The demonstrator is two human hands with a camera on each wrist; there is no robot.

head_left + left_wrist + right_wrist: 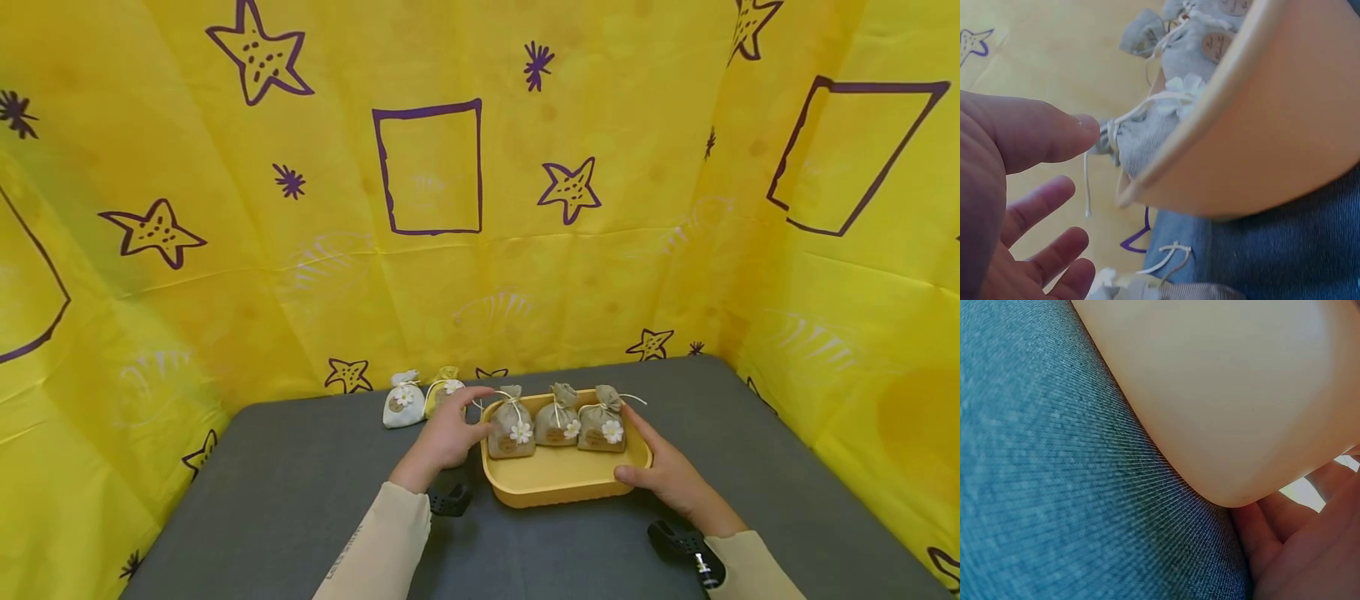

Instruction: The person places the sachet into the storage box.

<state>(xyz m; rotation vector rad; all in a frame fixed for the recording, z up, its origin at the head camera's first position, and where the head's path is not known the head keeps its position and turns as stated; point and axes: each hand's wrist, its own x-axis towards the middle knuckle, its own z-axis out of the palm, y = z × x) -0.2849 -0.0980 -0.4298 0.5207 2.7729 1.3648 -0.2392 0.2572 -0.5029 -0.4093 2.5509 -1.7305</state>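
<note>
A yellow tray (566,492) on the table holds 3 grey-beige drawstring sachets, each with a white flower and brown label: left (512,433), middle (557,425) and right (602,429). My left hand (447,433) is at the tray's left end, its fingers spread. In the left wrist view, the thumb (1054,131) is by the tied neck of the nearest sachet (1147,140), and the other fingers stand apart from it. My right hand (671,475) holds the tray's right end, thumb at the front corner; part of its fingers is hidden behind the tray.
Behind my left hand, near the table's back edge, are a white sachet (403,404) and a yellow sachet (442,387), the latter partly covered by the hand. Dark grey cloth covers the table (300,500). A yellow patterned curtain (427,292) hangs behind and at both sides.
</note>
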